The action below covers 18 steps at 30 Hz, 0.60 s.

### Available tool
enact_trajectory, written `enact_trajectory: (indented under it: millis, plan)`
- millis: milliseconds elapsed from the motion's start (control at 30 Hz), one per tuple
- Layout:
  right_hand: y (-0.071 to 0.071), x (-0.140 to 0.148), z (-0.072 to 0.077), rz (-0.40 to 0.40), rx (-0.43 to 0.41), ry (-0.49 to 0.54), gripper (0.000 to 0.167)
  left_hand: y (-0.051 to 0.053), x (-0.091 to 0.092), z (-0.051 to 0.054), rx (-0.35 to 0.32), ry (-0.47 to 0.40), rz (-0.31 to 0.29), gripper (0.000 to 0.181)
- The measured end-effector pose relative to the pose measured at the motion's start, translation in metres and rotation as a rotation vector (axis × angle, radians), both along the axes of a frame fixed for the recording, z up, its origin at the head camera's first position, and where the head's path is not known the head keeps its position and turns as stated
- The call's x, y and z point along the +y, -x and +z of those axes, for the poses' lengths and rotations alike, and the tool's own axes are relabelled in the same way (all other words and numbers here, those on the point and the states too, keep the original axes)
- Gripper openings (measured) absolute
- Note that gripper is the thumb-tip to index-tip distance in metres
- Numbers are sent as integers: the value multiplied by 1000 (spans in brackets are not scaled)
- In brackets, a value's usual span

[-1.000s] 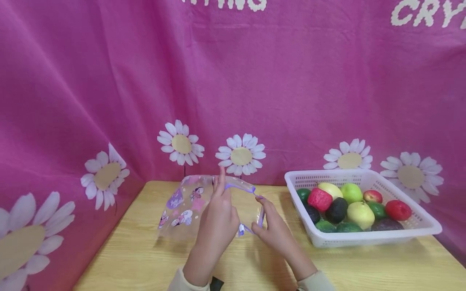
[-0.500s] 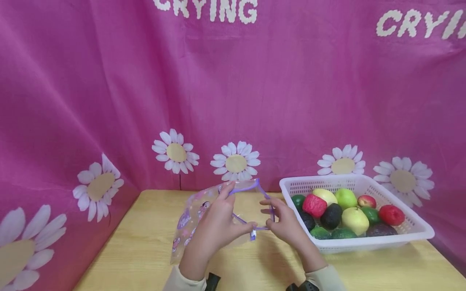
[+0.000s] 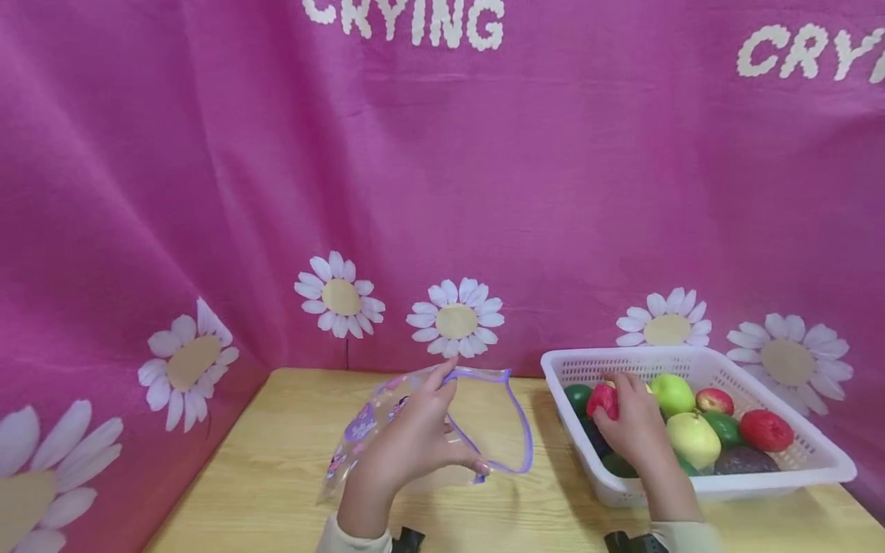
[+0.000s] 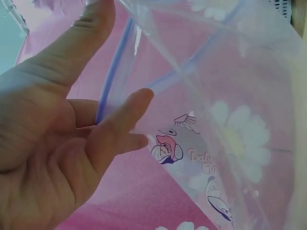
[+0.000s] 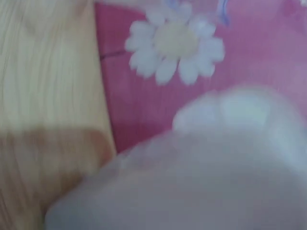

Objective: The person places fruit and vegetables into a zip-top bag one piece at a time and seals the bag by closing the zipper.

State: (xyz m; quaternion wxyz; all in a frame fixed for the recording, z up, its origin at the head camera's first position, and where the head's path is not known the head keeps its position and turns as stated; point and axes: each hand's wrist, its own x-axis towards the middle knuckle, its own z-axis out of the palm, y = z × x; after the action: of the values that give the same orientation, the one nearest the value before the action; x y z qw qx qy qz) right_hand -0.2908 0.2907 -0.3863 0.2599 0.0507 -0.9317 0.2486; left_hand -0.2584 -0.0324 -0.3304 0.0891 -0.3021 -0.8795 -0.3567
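Note:
A clear bag point(image 3: 361, 427) with cartoon prints and a purple-edged mouth spreads wide in the middle of the head view. My left hand point(image 3: 408, 445) holds its rim, thumb at the lower edge and fingers at the upper. In the left wrist view, the purple edge passes behind the fingers of that hand point(image 4: 62, 143). On the right, my right hand point(image 3: 639, 426) reaches into the white basket point(image 3: 767, 482), thumb and fingers around a red fruit point(image 3: 603, 399). The right wrist view is blurred; a pale shape hides its lower part.
Around the right hand, the basket holds a green apple point(image 3: 673, 395), a pale yellow pear point(image 3: 694, 440), another red fruit point(image 3: 766, 430) and several dark green ones. The wooden table point(image 3: 256, 461) meets a pink daisy-print cloth point(image 3: 553, 192) at its back and left.
My right hand has let go of the bag's rim and moved right, into the basket and onto the red fruit. My left hand still holds the bag, its mouth now hanging free on the right.

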Motion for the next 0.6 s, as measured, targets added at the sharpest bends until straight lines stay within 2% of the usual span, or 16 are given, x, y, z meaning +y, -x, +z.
enact_trajectory:
  millis: [100,167,200,300,367,500,600]
  plan:
    - [5,17,-7,3,-201,-93,68,1,2,0,-5,-5,16,67]
    - [5,23,-10,-17,-288,-107,76,2,7,2,-3,-5,36,67]
    - [5,25,-10,-37,-306,-100,79,3,9,3,2,-6,45,63]
    - [4,28,-8,-118,-309,-50,80,3,14,5,7,0,54,49]
    - [3,28,-7,-140,-305,-26,78,3,15,5,12,7,43,47]
    - [5,26,-9,-85,-292,-17,71,1,13,3,-5,11,7,63]
    - [6,26,-13,-77,-297,-14,70,-1,9,1,-28,6,-15,55]
